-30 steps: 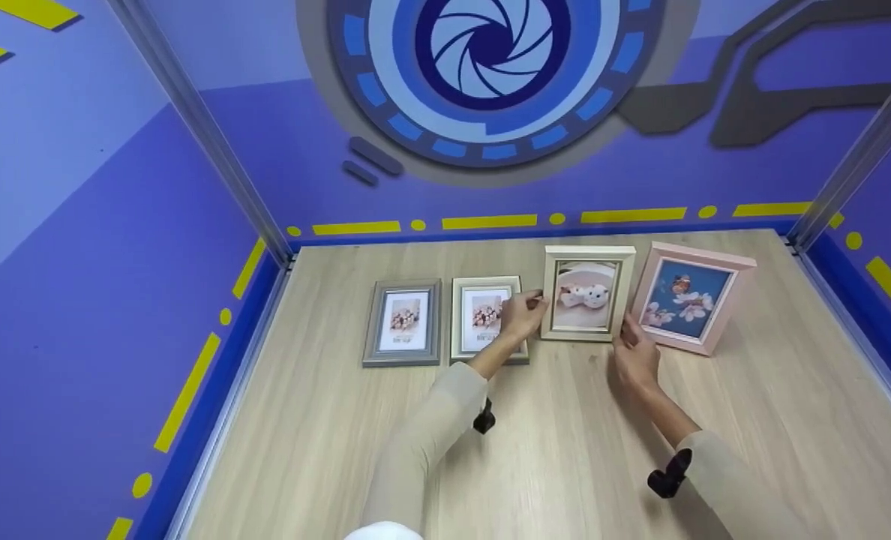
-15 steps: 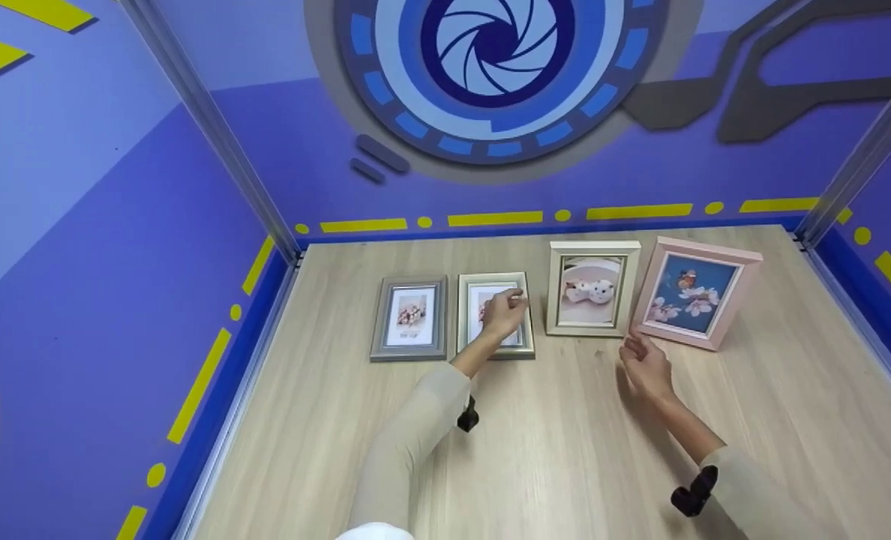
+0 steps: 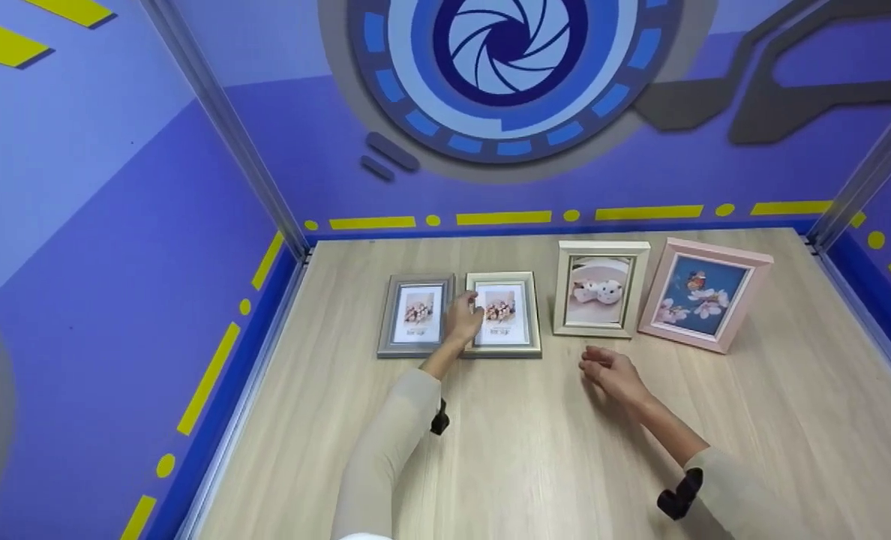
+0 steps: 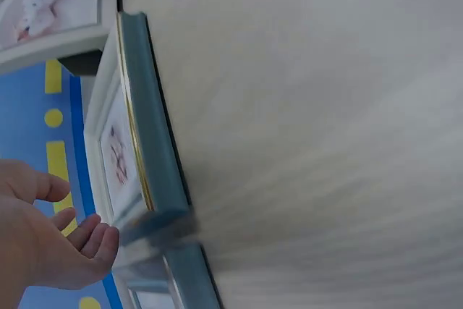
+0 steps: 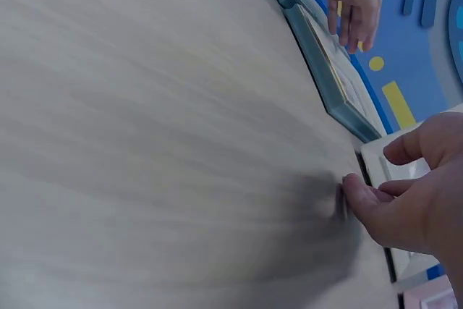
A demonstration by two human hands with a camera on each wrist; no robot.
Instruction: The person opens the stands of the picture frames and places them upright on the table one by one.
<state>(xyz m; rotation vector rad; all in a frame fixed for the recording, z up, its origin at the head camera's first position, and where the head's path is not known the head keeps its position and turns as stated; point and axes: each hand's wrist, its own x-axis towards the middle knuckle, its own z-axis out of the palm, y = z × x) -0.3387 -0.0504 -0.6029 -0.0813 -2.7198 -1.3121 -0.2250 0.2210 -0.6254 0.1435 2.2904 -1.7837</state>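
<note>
We see left hand (image 3: pixel 463 321), right hand (image 3: pixel 616 376) now off cream frame (image 3: pixel 594 331), photo (image 3: pixel 599 289) inside; fingers loosely curled, empty.

PLACE: lab-like enclosed booth | WALLS: blue-purple printed panels (image 3: pixel 288 142) on three sides, round shutter-like emblem (image 3: pixel 507 41), yellow dashes (image 3: pixel 504 218) | FRAME: metal corner posts (image 3: pixel 226 120) | SURFACE: wood-grain tabletop (image 3: pixel 520 450) | WORN: wrist cameras (image 3: pixel 679 495)

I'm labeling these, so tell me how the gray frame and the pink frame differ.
The gray frame lies flat; the pink frame stands up. The gray frame's picture has white margins; the pink frame's, a blue background. Both are rectangular and rest on the table.
</note>
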